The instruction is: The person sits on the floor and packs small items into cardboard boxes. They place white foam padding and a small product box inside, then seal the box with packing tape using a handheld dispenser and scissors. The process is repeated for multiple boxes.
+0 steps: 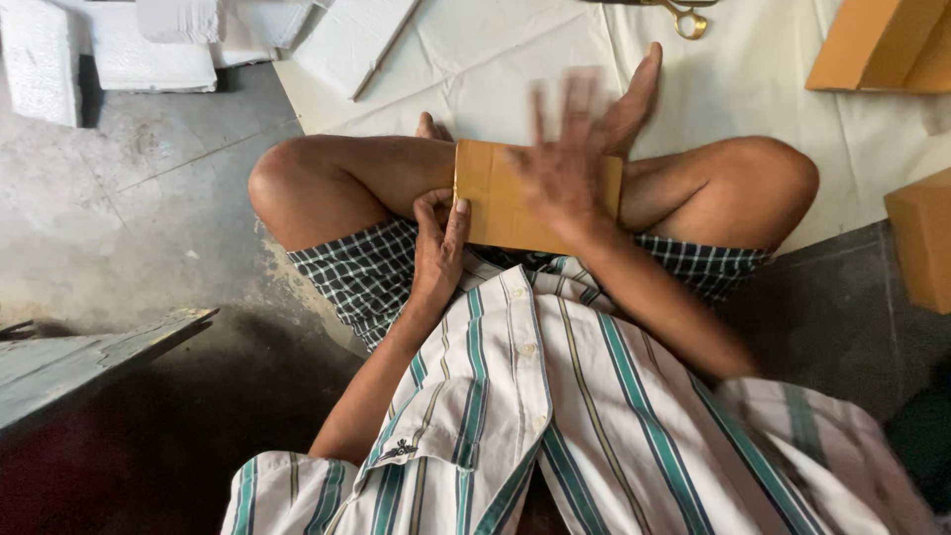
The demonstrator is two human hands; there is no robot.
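left hand (439, 241) gripping brown cardboard box (495, 198), right hand (567, 168) flat

Grey concrete floor (149, 218) lies left of the hands, a cream sheet (515, 59) beyond them, white foam blocks (149, 50) at far left, cardboard boxes (882, 45) at right.

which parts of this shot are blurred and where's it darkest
Head view: the right hand is smeared by motion blur, fingers ghosted over the cardboard piece; the left hand gripping its edge is sharp. Light falls evenly on the white sheet, while the floor at lower left sinks into deep shadow. Wide-lens stretch shows in the striped shirt.
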